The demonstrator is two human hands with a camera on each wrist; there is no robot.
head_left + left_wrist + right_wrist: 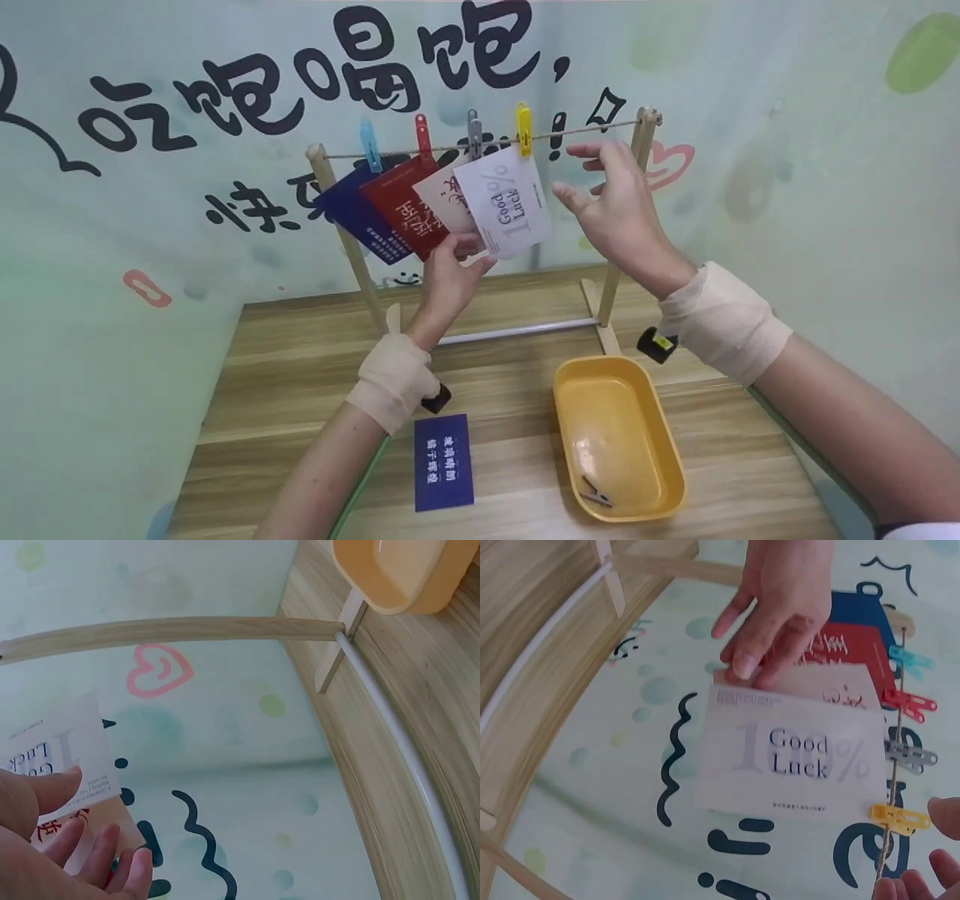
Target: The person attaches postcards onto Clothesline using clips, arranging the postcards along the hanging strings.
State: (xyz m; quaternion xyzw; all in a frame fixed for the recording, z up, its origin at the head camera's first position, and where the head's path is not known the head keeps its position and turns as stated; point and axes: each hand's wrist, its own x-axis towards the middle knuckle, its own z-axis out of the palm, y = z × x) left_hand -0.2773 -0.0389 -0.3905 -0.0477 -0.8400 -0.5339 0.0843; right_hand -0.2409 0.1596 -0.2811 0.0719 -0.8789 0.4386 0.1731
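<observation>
Fingers of the left hand pinch the white card's lower corner; the right hand, fingers apparently loose, hovers beside the yellow peg.

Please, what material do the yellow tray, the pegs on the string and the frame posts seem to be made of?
The yellow tray looks like matte moulded plastic: uniform colour, rounded corners. The pegs, such as the yellow peg, seem to be plastic too: bright, smooth, slightly translucent. The frame posts look like pale unfinished wood; grain is hard to see. The string appears to be twisted natural fibre.
</observation>
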